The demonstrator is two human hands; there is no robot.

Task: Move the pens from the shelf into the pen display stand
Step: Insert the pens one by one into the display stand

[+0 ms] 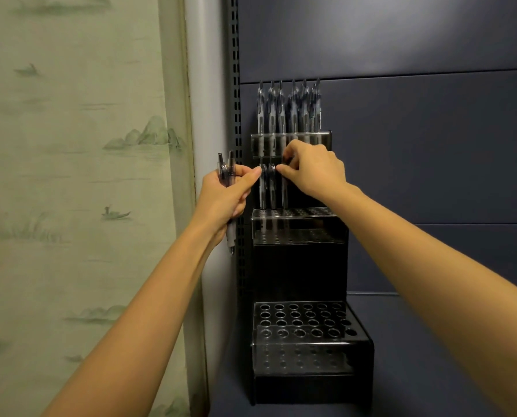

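Hands (225,191) (312,168) grip pens (225,176) at stand (299,266).

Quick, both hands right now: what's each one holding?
Left hand: closed around two spare pens, held upright.
Right hand: fingertips pinched on a pen standing in the middle tier of the pen display stand.

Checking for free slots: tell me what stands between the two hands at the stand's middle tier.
In the head view, two upright pens stand between the left hand and the right hand, seated in that tier.
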